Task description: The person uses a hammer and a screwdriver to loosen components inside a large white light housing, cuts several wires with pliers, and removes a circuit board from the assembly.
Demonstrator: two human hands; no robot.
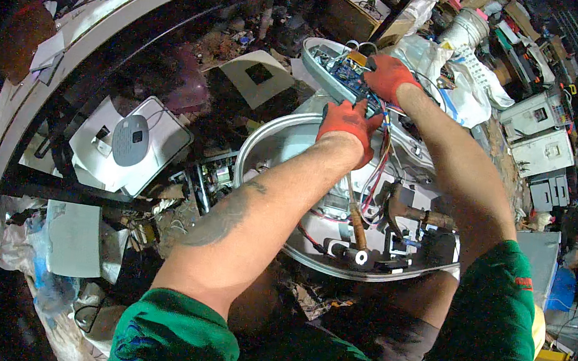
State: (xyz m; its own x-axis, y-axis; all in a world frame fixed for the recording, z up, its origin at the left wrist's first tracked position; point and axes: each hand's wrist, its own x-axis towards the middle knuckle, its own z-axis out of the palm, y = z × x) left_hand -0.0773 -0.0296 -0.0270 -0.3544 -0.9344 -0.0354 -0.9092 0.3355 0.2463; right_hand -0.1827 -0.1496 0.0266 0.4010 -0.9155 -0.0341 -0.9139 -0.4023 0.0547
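Both my hands wear red gloves and meet at a long grey panel (334, 81) that carries a blue circuit board (344, 70). My left hand (349, 125) is closed on the panel's near edge. Over the right end of the board, my right hand (390, 79) has its fingers curled in among parts and wires; what they grip is hidden. Coloured wires (381, 164) hang from the panel into a large rounded white housing (254, 143). Inside it lie a hammer (419, 214) and a wooden-handled screwdriver (356, 225).
A white casing with a grey oval cover (130, 139) lies to the left, near a pale grey box (74, 239). Beyond the panel is a white piece with a square hole (256, 80). White sacks (449, 85) and boxy white units (543, 150) crowd the right.
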